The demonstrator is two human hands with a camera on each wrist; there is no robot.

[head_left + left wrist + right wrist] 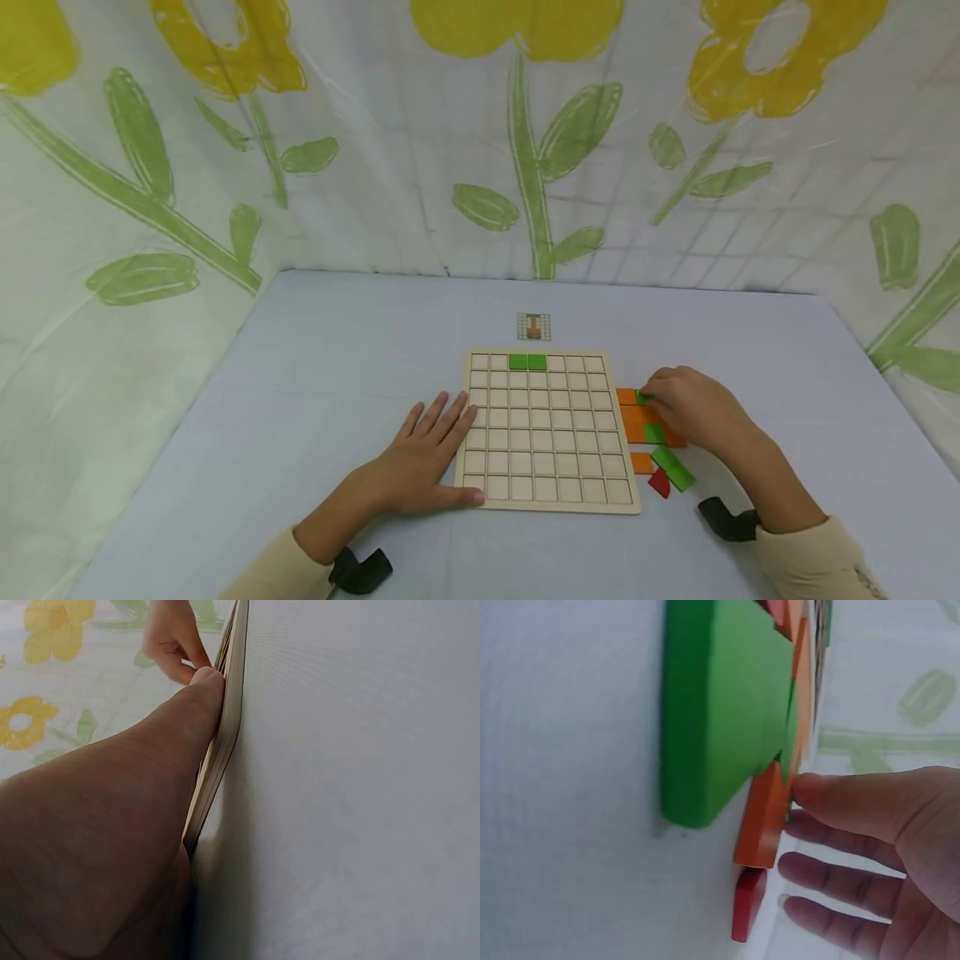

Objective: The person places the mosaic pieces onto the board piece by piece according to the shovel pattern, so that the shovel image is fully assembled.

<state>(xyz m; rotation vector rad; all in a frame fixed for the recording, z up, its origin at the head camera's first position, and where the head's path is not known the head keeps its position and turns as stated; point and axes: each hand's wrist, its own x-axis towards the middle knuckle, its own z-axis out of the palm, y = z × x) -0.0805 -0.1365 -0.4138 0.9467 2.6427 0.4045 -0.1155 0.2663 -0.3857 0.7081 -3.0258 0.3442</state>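
A light wooden board [551, 439] with a grid of square recesses lies on the table, two green square tiles [527, 362] set in its far row. Spread flat, my left hand [420, 467] rests on the board's left edge, thumb at the near corner. Right of the board my right hand [696, 408] pinches a small green tile [642, 398] between thumb and fingers, over the orange tiles [634, 415]. In the right wrist view, the thumb [832, 796] meets the fingers close behind an orange tile [763, 821]; the fingers partly hide the pinched tile.
Beside the board's right edge lie another green tile [654, 433], a long green piece [672, 468], a red quarter-round piece [660, 482] and a separate orange tile [642, 463]. A small picture card [533, 327] lies beyond the board. A flower-printed curtain [375, 192] hangs behind the table.
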